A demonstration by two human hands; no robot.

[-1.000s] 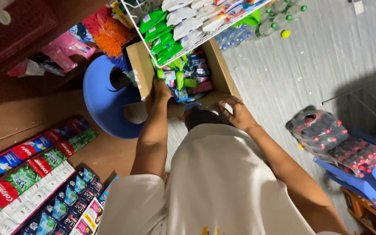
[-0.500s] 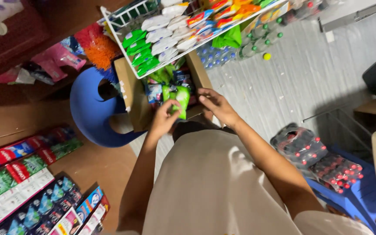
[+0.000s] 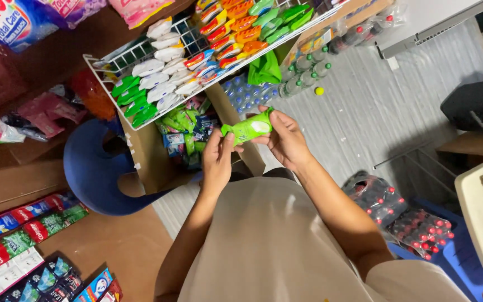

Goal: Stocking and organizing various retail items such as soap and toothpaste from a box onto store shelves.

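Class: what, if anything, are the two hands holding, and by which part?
A small green packet, gripped at its two ends: left hand on one end, right hand on the other.

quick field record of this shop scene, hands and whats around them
left hand: grips one end of the green packet
right hand: grips the packet's other end
below hands: open cardboard box with mixed small packets
above box: white wire rack with rows of white, green, orange packets
left of box: blue plastic chair
floor right: shrink-wrapped red-capped bottles
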